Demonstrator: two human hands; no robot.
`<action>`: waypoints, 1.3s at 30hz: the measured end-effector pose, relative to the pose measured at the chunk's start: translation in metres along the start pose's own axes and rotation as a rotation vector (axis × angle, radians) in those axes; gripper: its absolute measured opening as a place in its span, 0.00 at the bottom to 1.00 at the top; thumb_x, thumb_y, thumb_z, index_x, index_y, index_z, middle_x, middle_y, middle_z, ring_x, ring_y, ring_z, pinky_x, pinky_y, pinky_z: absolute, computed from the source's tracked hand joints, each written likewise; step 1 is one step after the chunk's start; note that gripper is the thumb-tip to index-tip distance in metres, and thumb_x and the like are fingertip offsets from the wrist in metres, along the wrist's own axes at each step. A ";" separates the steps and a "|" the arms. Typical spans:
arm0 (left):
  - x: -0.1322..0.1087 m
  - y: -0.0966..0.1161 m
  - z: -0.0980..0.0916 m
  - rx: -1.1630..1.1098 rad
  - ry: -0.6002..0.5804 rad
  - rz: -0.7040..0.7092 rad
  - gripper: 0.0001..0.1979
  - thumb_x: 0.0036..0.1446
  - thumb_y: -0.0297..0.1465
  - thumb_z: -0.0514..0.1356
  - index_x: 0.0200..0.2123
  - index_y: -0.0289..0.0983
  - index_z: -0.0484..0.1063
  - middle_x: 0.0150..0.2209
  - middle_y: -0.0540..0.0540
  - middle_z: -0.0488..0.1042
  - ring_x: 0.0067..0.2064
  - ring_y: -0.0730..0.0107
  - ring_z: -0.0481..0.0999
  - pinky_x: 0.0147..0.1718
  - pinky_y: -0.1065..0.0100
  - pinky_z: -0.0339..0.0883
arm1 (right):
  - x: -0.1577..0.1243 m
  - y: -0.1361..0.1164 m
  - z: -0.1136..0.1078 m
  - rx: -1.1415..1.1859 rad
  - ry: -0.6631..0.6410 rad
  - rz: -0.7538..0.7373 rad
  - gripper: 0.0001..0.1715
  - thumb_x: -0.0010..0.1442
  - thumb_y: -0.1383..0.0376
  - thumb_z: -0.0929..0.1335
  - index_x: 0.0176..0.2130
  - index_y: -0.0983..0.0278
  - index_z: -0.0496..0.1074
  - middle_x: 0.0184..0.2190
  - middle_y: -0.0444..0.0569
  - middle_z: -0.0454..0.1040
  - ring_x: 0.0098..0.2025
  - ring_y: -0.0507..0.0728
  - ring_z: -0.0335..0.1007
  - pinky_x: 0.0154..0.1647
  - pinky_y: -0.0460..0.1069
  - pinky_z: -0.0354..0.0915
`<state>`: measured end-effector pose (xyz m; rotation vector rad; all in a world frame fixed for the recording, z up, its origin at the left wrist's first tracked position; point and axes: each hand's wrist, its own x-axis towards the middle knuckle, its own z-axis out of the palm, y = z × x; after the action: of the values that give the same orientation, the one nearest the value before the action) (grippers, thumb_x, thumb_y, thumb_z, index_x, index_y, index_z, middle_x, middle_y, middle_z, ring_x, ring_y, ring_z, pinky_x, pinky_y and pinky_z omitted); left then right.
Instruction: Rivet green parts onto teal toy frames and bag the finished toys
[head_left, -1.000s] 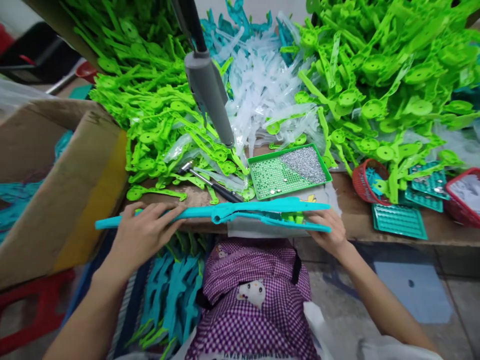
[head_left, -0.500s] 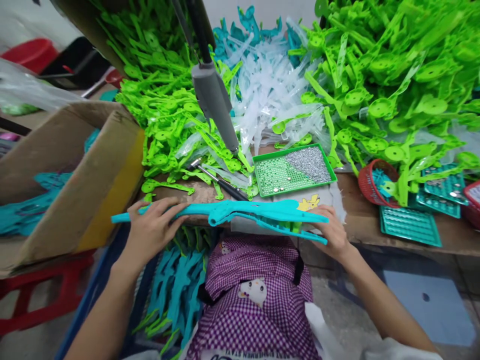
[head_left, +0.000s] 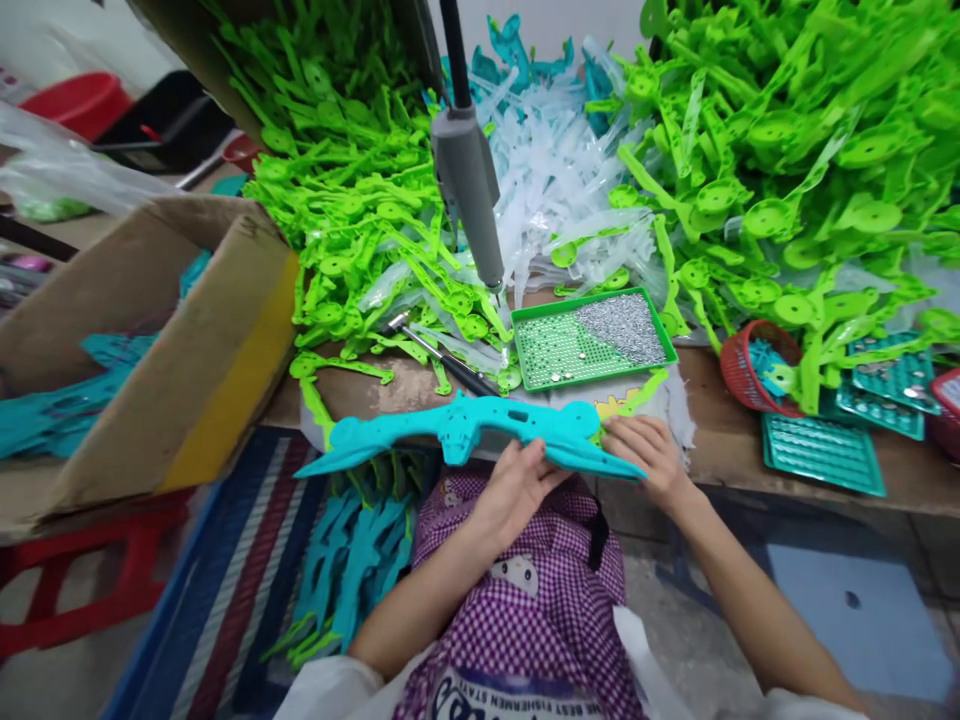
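A long teal plastic toy piece [head_left: 450,430] lies across the front edge of the wooden table [head_left: 712,440], above my purple checked apron. My left hand [head_left: 514,485] grips it from below near its middle, fingers curled round its lower edge. My right hand [head_left: 649,455] holds its pointed right end, fingers closed on it. A grey hanging screwdriver [head_left: 469,195] dangles just behind, above a green tray [head_left: 592,340] of small screws.
Heaps of green [head_left: 750,150], clear and teal plastic parts cover the back of the table. A cardboard box [head_left: 150,340] with teal pieces stands at the left. Red baskets [head_left: 750,365] and teal trays [head_left: 821,450] sit at the right. More teal pieces [head_left: 352,570] lie in a bin below.
My left hand slid from the piece's left end to its middle. The piece turned flat side up and shifted right. The camera view swung slightly.
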<state>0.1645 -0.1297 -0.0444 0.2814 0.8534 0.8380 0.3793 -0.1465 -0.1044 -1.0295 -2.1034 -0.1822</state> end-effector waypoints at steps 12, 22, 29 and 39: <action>0.003 -0.022 -0.024 0.048 0.173 -0.068 0.23 0.38 0.32 0.74 0.40 0.36 0.74 0.37 0.47 0.79 0.43 0.59 0.78 0.50 0.57 0.69 | -0.038 -0.058 -0.019 0.161 0.294 0.825 0.19 0.59 0.66 0.69 0.50 0.54 0.71 0.45 0.51 0.78 0.43 0.58 0.77 0.44 0.55 0.71; -0.005 -0.016 -0.026 0.171 0.163 -0.084 0.29 0.36 0.34 0.75 0.45 0.39 0.74 0.36 0.49 0.79 0.45 0.58 0.78 0.51 0.56 0.68 | 0.013 -0.062 0.010 1.025 0.238 1.587 0.23 0.50 0.50 0.73 0.38 0.63 0.72 0.30 0.48 0.77 0.21 0.51 0.68 0.21 0.47 0.68; -0.006 -0.020 -0.028 0.161 0.115 -0.133 0.24 0.35 0.33 0.75 0.39 0.39 0.75 0.38 0.47 0.80 0.43 0.57 0.78 0.50 0.54 0.69 | 0.009 -0.052 0.001 0.932 0.080 1.422 0.19 0.52 0.51 0.73 0.37 0.62 0.73 0.33 0.48 0.80 0.34 0.57 0.76 0.34 0.51 0.74; 0.009 -0.024 -0.034 0.303 0.089 -0.053 0.21 0.42 0.39 0.72 0.40 0.38 0.75 0.41 0.45 0.79 0.45 0.59 0.77 0.51 0.58 0.66 | 0.021 -0.061 0.011 1.097 0.114 1.492 0.30 0.47 0.52 0.75 0.46 0.61 0.67 0.45 0.55 0.79 0.43 0.61 0.78 0.42 0.55 0.76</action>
<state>0.1551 -0.1424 -0.0835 0.4872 1.0677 0.6741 0.3205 -0.1691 -0.0856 -1.4157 -0.6024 1.3890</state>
